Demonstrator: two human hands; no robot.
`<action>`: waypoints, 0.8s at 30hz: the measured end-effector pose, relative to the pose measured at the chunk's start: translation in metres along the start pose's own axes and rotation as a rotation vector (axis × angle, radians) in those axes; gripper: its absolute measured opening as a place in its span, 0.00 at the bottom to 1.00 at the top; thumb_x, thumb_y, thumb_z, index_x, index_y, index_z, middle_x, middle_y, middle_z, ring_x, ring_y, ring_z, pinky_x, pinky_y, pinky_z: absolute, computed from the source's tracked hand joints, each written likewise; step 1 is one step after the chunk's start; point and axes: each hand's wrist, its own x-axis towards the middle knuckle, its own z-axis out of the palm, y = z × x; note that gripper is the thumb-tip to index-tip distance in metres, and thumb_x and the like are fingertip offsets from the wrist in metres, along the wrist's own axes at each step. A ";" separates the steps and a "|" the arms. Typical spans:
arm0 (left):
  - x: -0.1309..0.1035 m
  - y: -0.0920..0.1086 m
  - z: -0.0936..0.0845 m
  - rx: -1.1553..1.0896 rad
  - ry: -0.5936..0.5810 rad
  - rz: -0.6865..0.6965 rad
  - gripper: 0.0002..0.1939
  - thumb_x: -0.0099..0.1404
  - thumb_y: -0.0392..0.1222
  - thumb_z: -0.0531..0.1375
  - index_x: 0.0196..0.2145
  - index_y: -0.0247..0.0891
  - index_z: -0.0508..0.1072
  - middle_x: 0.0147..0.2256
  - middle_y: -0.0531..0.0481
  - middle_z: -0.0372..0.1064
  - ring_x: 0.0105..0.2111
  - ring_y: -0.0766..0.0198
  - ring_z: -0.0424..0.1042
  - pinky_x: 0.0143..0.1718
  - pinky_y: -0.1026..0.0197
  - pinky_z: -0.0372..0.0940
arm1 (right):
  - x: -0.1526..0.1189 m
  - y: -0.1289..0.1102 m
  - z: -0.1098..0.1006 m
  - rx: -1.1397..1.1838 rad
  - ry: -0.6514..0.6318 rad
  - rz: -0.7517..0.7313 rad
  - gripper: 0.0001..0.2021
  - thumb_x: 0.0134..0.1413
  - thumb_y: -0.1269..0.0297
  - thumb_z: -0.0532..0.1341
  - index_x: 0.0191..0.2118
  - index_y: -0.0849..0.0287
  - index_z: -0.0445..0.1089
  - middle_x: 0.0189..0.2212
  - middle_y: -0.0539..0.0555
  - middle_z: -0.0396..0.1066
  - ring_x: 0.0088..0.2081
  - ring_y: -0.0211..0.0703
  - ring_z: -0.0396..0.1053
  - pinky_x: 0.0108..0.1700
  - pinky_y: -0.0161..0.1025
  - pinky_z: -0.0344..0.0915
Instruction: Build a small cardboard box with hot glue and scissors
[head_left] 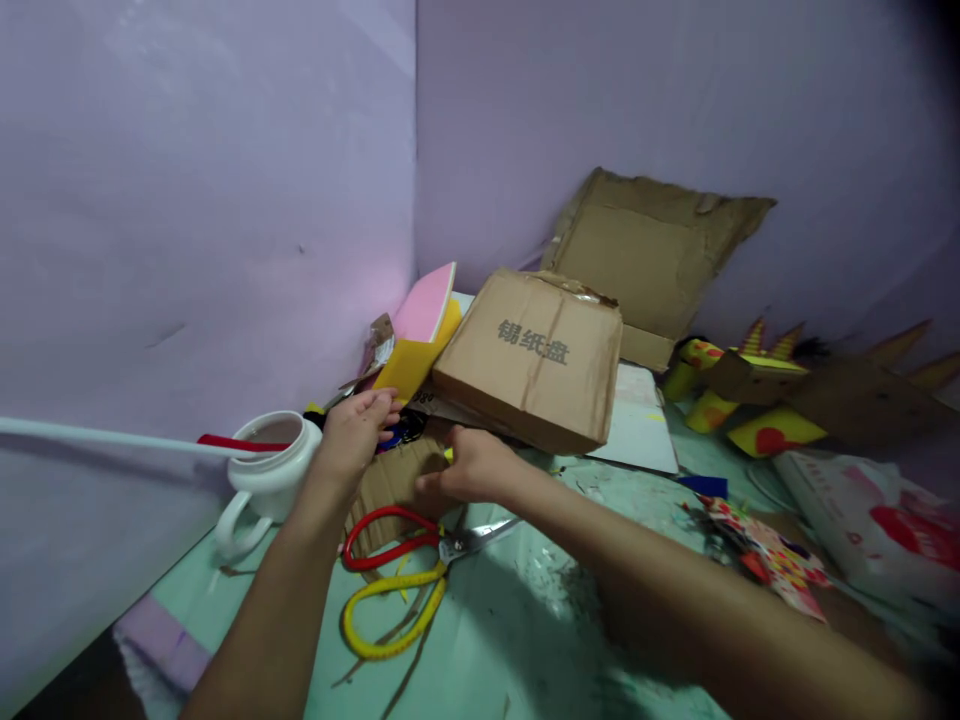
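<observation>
My left hand (360,430) has its fingers pinched at the lower edge of a yellow sheet (411,366), beside a pink sheet (426,305). My right hand (476,467) is over a piece of corrugated cardboard (394,488), just below a closed cardboard box (536,355) with dark printed characters; what its fingers hold, if anything, is hidden. Scissors (454,548) with one red and one yellow handle lie on the table in front of both hands, blades toward the right.
A white mug (274,470) holding red and white sticks stands at left. Behind the box, a cardboard flap (637,250) leans on the wall. Cardboard animal figures (757,375), a plastic-wrapped package (870,520) and patterned scraps (772,550) are at right on the green table (495,630).
</observation>
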 end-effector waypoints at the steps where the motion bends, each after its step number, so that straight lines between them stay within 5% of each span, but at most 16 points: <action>1: 0.001 -0.001 0.000 -0.008 0.002 -0.004 0.14 0.52 0.45 0.60 0.34 0.34 0.74 0.31 0.46 0.74 0.30 0.63 0.71 0.27 0.66 0.62 | 0.005 -0.002 0.010 -0.005 0.011 0.026 0.27 0.24 0.53 0.71 0.36 0.60 0.70 0.39 0.64 0.74 0.43 0.62 0.71 0.40 0.47 0.66; 6: 0.007 -0.005 -0.001 -0.038 -0.002 -0.033 0.14 0.52 0.46 0.59 0.33 0.33 0.73 0.30 0.45 0.74 0.28 0.63 0.71 0.25 0.66 0.61 | 0.029 0.003 0.038 0.053 0.062 0.111 0.38 0.11 0.60 0.75 0.41 0.58 0.68 0.45 0.67 0.72 0.48 0.65 0.69 0.44 0.48 0.66; 13: 0.005 -0.002 -0.003 -0.095 -0.021 -0.025 0.15 0.56 0.48 0.56 0.32 0.32 0.73 0.30 0.43 0.75 0.28 0.62 0.72 0.28 0.65 0.62 | 0.038 0.013 0.033 0.373 0.030 -0.031 0.18 0.22 0.67 0.72 0.29 0.57 0.72 0.26 0.51 0.76 0.34 0.50 0.74 0.31 0.37 0.68; 18: 0.004 -0.001 -0.004 -0.117 -0.003 0.004 0.19 0.58 0.53 0.55 0.33 0.33 0.74 0.30 0.44 0.75 0.32 0.61 0.74 0.34 0.63 0.63 | 0.026 0.018 -0.012 0.506 0.110 -0.083 0.11 0.31 0.74 0.68 0.27 0.59 0.71 0.24 0.50 0.75 0.28 0.45 0.73 0.26 0.35 0.66; 24: 0.009 -0.004 -0.005 -0.033 -0.010 -0.001 0.22 0.58 0.54 0.51 0.35 0.33 0.74 0.31 0.44 0.76 0.32 0.59 0.74 0.34 0.61 0.64 | 0.003 0.012 -0.103 0.551 0.211 -0.096 0.11 0.36 0.82 0.65 0.27 0.60 0.72 0.24 0.49 0.73 0.25 0.39 0.70 0.29 0.35 0.67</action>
